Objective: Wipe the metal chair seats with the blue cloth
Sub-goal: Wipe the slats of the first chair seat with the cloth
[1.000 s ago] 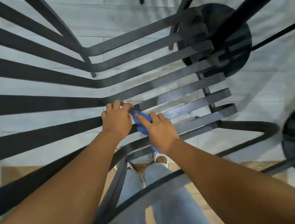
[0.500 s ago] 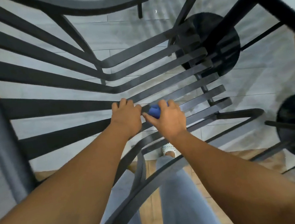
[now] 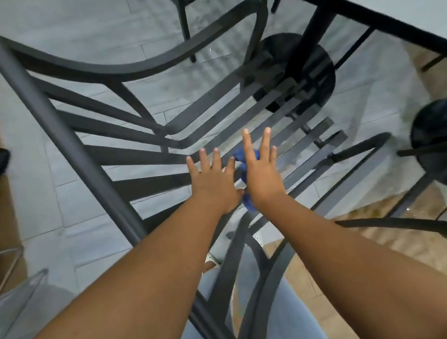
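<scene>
both hands lie flat with fingers spread wide. the right hand (image 3: pixel 262 177) presses the blue cloth (image 3: pixel 244 166) down under its palm rather than gripping it; the fingers stretch straight toward the far side and curl around nothing. the left hand (image 3: pixel 213 184) sits just beside it on the left, open and holding nothing, its palm flat on a dark slat.

the cloth is bunched into a soft, crumpled wad, showing between the two hands and at the near edge of the right palm, resting on the slats of the chair seat (image 3: pixel 281 122).

the risk, as i judge it: the seat is narrow, flat metal strips with open gaps and the pale tiled floor (image 3: pixel 95 213) visible through them. with no pinch on the cloth, a push across the slats could let the wad slide out from under the palm and drop through a gap. spread fingers could also slip into a gap or catch a strip edge.

the metal looks matte, dark grey and smooth, with curved armrests (image 3: pixel 147 66) sweeping around. a table edge (image 3: pixel 366 8) runs across the far right.
</scene>
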### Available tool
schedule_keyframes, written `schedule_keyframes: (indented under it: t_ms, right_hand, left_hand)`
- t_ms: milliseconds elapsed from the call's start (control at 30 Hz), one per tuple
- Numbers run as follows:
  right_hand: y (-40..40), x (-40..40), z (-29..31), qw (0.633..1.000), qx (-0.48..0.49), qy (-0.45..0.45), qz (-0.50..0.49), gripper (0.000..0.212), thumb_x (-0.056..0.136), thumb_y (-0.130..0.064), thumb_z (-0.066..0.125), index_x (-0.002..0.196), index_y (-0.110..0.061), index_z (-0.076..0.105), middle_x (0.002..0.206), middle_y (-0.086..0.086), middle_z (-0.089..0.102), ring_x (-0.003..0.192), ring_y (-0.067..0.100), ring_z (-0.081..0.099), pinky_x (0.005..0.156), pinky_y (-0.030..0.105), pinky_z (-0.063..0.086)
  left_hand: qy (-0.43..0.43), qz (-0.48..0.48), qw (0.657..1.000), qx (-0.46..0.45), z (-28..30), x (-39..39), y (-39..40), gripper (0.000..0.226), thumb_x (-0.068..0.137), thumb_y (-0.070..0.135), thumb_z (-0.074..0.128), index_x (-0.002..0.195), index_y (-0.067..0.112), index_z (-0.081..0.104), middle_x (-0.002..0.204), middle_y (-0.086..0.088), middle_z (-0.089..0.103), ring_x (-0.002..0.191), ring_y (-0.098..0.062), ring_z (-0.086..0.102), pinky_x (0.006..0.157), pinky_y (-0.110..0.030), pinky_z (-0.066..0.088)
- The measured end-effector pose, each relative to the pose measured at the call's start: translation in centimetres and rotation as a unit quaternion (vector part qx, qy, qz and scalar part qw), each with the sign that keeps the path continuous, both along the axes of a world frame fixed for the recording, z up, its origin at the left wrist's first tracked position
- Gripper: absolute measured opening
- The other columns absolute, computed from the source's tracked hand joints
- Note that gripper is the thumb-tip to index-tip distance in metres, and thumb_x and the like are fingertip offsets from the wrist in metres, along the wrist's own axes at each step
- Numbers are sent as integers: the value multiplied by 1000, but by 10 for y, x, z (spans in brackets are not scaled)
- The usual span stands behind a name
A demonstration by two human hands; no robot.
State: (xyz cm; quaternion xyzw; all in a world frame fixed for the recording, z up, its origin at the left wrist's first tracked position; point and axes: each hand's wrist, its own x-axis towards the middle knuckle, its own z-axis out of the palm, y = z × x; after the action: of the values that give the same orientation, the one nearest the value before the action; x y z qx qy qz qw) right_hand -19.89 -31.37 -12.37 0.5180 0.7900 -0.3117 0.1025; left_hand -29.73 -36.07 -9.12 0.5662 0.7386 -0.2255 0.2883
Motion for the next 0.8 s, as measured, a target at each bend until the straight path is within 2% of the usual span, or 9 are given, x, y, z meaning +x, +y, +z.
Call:
schedule_keyframes:
  t_ms: [100, 233, 333, 433, 500, 600, 667, 733, 800]
  right_hand:
    - [-6, -3, -1, 998, -12, 45, -40, 129, 76, 11, 67, 126, -46, -38, 147, -1, -41, 143, 37, -10, 103, 60, 34]
    - [-10, -11, 5, 995, 1, 68, -66, 103, 90, 4, 51, 133, -40, -33, 149, 0, -38, 144, 34, -12, 103, 63, 32]
    - [-12, -16, 11, 996, -9, 41, -77, 97, 94, 1, 49, 140, -34, -28, 152, 2, -33, 144, 32, -14, 107, 69, 15]
    - [-12, -22, 18, 997, -14, 26, -74, 92, 92, 2, 49, 147, -28, -19, 159, 8, -4, 145, 31, 3, 110, 66, 7]
    - [-11, -27, 25, 997, -11, 31, -71, 89, 88, 6, 52, 151, -22, -4, 151, 14, 26, 136, 33, 31, 111, 58, 19]
    - [-7, -42, 45, 989, 0, 97, -110, 61, 95, -2, 40, 148, -25, 21, 134, 16, 45, 115, 35, 48, 93, 41, 40]
    - [-4, -56, 54, 980, -6, 130, -148, 44, 97, -8, 39, 138, -24, 41, 128, 12, 49, 105, 29, 52, 83, 36, 41]
    - [-3, -73, 61, 982, 20, 97, -158, 22, 98, -23, 45, 118, -16, 53, 118, 7, 51, 90, 22, 54, 67, 30, 38]
    - [-2, -91, 62, 984, 83, 34, -155, 34, 94, -46, 49, 103, -13, 54, 104, 5, 50, 81, 21, 52, 61, 28, 34]
  left_hand:
    - [-1, -2, 1000, 13, 6, -3, 1, 72, 94, 59, 27, 150, 23, -1, 156, -13, -12, 141, -39, -16, 108, -61, -8]
    - [12, -1, 999, 30, 10, -13, 3, 69, 95, 58, 25, 150, 23, 3, 157, -14, -7, 143, -35, -12, 109, -60, -7]
    - [19, -4, 999, 28, 16, -23, 4, 68, 95, 55, 28, 150, 22, 6, 157, -14, -7, 143, -34, -12, 109, -59, -8]
    - [22, -16, 999, 32, 22, -34, 7, 64, 97, 47, 32, 150, 20, 9, 157, -15, -7, 143, -33, -12, 109, -59, -7]
    - [28, -31, 999, 31, 26, -44, 10, 63, 97, 44, 35, 150, 20, 11, 156, -16, -6, 143, -31, -13, 109, -60, -6]
    - [48, -68, 996, 30, 36, -67, 18, 63, 97, 42, 35, 150, 20, 9, 156, -17, -8, 143, -32, -15, 109, -61, -7]
    - [57, -90, 994, 40, 44, -86, 24, 63, 97, 40, 37, 150, 20, 10, 156, -17, -7, 142, -32, -15, 110, -61, -6]
    - [54, -110, 991, 55, 55, -105, 28, 60, 96, 38, 39, 148, 19, 16, 156, -17, -3, 143, -33, -13, 110, -60, -6]
    - [52, -138, 986, 73, 62, -124, 31, 56, 96, 38, 40, 146, 18, 22, 156, -18, 1, 143, -33, -12, 110, -60, -6]
